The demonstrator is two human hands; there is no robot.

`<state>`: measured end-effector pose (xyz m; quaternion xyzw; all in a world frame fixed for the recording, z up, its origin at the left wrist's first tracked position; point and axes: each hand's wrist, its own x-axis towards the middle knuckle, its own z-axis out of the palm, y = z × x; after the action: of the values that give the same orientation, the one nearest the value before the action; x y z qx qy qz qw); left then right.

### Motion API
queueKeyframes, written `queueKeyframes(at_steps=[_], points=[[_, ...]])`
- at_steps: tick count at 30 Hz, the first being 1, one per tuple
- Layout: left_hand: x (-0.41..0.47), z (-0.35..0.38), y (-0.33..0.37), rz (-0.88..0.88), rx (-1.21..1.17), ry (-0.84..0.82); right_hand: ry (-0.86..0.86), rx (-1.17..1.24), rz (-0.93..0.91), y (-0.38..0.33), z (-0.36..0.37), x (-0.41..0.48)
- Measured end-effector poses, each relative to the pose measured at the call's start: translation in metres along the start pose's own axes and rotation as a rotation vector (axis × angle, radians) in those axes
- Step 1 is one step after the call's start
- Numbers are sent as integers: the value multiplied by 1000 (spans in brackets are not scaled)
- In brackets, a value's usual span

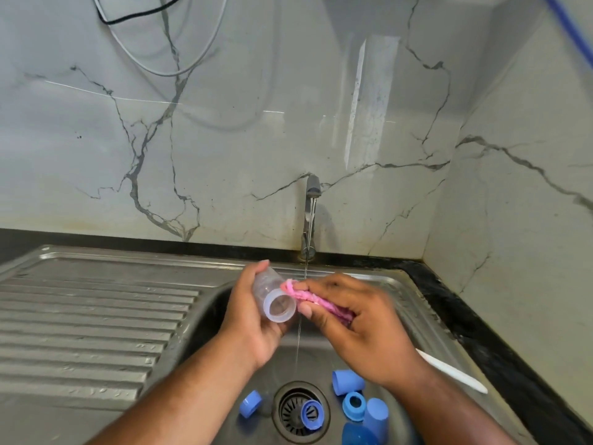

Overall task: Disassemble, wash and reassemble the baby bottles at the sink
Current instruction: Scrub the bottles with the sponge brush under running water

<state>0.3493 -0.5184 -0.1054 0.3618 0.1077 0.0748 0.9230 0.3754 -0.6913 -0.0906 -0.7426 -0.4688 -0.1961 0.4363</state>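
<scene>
Bottle (275,299) clear, capless, gripped by left hand (253,316); right hand (359,319) fingers clutch pink brush (308,297) at mouth.

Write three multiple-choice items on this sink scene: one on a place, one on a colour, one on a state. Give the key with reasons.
1. Where do the loose blue parts lie?
A. on the draining board
B. in the basin around the drain
C. on the black counter

2. What colour is the cloth in the right hand?
A. pink
B. green
C. white

3. What state is the tap in?
A. off
B. running
C. hidden

Key: 1 B, the blue parts sit by the drain. 2 A, the cloth pressed to the clear bottle in the left hand is pink. 3 B, a thin stream falls from the spout.
</scene>
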Motion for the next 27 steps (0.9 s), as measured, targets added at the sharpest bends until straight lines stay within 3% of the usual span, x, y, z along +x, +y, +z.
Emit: queueKeyframes(at_steps=[6, 17, 21, 27], points=[[0, 5, -8, 195, 58, 202, -44, 42, 200, -3, 4, -2], [-3, 11, -1, 707, 276, -40, -38, 374, 501, -3, -15, 8], [-5, 13, -4, 734, 308, -84, -46, 449, 529, -6, -15, 7], [0, 11, 4, 746, 318, -70, 93, 406, 448, -15, -18, 9]])
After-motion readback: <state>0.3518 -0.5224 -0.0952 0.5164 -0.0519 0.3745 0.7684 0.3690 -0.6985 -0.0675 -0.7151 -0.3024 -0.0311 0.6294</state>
